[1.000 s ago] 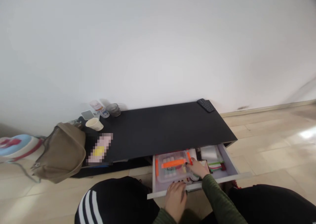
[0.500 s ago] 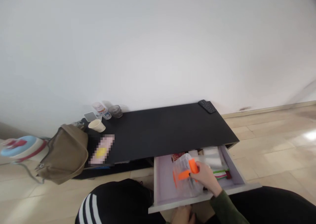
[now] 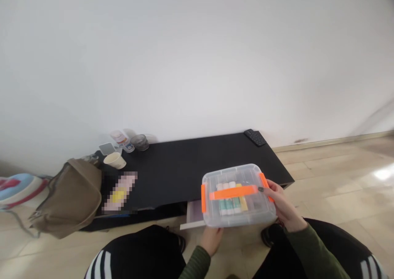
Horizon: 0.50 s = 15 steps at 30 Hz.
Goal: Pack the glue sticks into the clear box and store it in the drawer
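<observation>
My right hand (image 3: 283, 203) grips the right end of a clear plastic storage box (image 3: 261, 213), its thumb over the lid. The box has orange side clips and an orange carrying handle (image 3: 234, 192). Through the lid show several small white-capped bottles (image 3: 228, 205) with green-and-white labels and something yellow beside them. Below the box's front edge is my left hand (image 3: 212, 238), close to the front of the drawer (image 3: 192, 225). The box hides its fingers, so its hold cannot be made out. Most of the partly pulled-out drawer is hidden too.
On the black low cabinet (image 3: 184, 164) stand a paper cup (image 3: 115, 160), a glass bowl (image 3: 140, 142) and a spray can (image 3: 122, 141). A black keypad-like object (image 3: 255, 137) lies at the back right. A brown bag (image 3: 72, 197) occupies the left end.
My right hand has lifted the clear box out of the drawer, and it now sits level above the cabinet's front edge. The drawer has slid inward.
</observation>
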### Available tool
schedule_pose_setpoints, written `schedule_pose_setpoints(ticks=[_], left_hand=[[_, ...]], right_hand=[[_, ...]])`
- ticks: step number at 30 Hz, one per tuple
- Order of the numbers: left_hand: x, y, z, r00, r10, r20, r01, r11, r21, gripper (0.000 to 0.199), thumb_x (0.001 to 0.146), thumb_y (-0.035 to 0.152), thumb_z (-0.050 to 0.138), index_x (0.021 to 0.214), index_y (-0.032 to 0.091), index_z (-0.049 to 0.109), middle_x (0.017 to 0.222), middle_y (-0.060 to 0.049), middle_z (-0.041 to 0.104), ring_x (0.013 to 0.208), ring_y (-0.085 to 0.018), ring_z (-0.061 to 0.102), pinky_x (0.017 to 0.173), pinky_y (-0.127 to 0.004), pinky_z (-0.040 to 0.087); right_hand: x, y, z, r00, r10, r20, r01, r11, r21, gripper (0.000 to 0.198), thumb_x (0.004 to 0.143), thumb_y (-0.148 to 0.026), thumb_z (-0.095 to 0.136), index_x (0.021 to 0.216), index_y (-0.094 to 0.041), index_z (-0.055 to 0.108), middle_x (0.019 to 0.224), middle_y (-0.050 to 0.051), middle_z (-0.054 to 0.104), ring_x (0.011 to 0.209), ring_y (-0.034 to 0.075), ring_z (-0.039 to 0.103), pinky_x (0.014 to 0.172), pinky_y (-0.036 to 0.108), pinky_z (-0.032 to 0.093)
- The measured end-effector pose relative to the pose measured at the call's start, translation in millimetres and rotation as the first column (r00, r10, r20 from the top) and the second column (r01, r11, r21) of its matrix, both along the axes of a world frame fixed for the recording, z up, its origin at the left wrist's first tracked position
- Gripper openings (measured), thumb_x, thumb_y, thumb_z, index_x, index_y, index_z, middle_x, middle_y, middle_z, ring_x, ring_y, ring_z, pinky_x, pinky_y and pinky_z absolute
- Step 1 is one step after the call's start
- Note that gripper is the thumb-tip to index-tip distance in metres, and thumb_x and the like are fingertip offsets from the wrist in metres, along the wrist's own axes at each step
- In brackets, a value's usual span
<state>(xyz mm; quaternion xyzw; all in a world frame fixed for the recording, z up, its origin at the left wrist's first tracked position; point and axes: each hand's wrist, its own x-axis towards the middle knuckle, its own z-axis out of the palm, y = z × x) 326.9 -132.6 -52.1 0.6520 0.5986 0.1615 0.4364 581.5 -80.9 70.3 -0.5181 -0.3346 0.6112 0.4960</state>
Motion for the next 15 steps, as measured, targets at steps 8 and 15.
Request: schedule_pose_setpoints(ticks=[8,15], left_hand=[[-88.5,78.8,80.4,0.914,0.374,0.157,-0.383,0.923,0.028,0.038,0.093,0.040,0.033,0.107,0.015,0.059,0.093,-0.012,0.069,0.071,-0.019,0.068,0.052,-0.027,0.054],[-94.3,136.0,120.3,0.959,0.284,0.017,-0.284,0.956,0.074,0.055,0.090,0.059,0.037,0.123,0.018,0.054,0.072,-0.004,0.065,0.049,-0.016,0.059,0.043,-0.025,0.043]], right_hand=[[-18.7,80.9,-21.3,0.998,0.056,-0.001,-0.056,0.997,0.051,0.024,0.065,-0.036,0.074,0.078,-0.018,0.065,0.072,0.003,0.066,0.064,0.016,0.059,0.060,0.027,0.049],[-28.3,120.8,-35.0,0.875,0.190,0.445,-0.279,0.950,0.143,0.031,0.078,-0.050,0.060,0.073,-0.019,0.057,0.072,0.001,0.061,0.075,0.018,0.055,0.071,0.029,0.045]])
